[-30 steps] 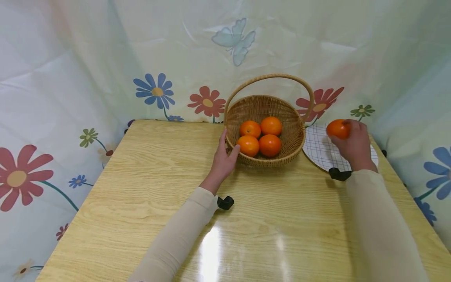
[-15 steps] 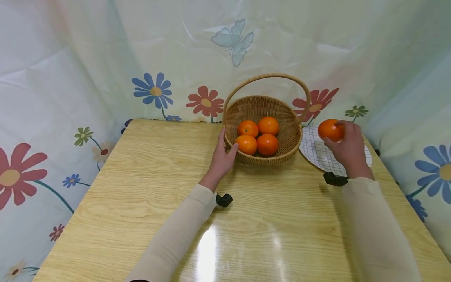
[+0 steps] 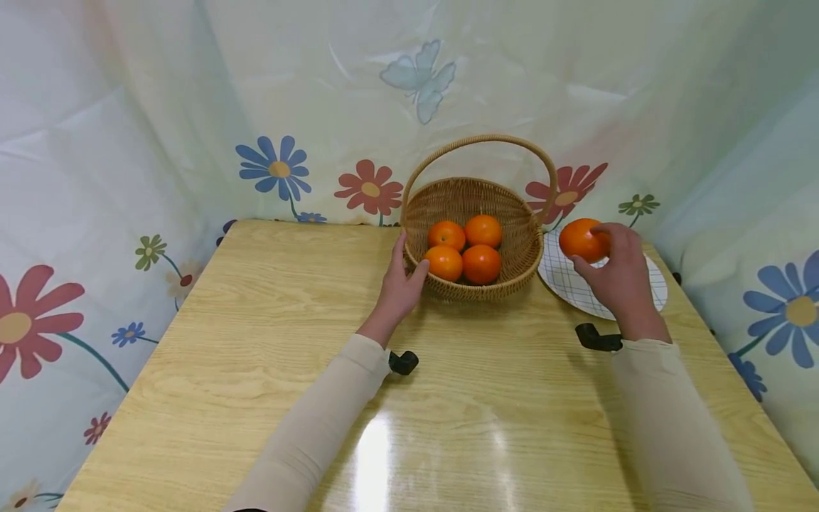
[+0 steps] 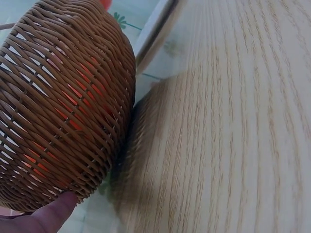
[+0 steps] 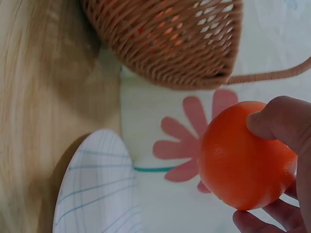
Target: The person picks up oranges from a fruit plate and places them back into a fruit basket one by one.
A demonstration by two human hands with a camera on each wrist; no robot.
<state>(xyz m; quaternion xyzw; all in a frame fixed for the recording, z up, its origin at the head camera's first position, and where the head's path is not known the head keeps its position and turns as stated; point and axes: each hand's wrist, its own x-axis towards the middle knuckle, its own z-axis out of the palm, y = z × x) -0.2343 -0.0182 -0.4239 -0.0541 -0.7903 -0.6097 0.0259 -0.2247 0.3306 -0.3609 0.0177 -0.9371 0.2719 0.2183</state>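
Note:
A round wicker basket (image 3: 473, 284) with a tall arched handle stands toward the back of the table, several oranges (image 3: 482, 264) lying together inside it. At its left side my left hand (image 3: 399, 288) grips the rim, thumb at the front. In the left wrist view that thumb (image 4: 53, 211) lies against the woven wall. My right hand (image 3: 617, 274) holds a single orange (image 5: 245, 158) between thumb and fingers, raised above the white checked plate (image 3: 576, 288) and to the right of the basket. The right wrist view shows the plate's bare edge below this orange.
The wooden table (image 3: 256, 341) reaches back to a flowered curtain (image 3: 307, 85), close behind the basket. Its right edge runs just past the plate. A black camera mount (image 3: 598, 338) sticks out from the right wrist, another mount (image 3: 403, 363) from the left.
My right hand has carried the orange leftward from over the plate toward the basket. My left hand keeps its place on the basket's rim, and the whole head view has shifted slightly.

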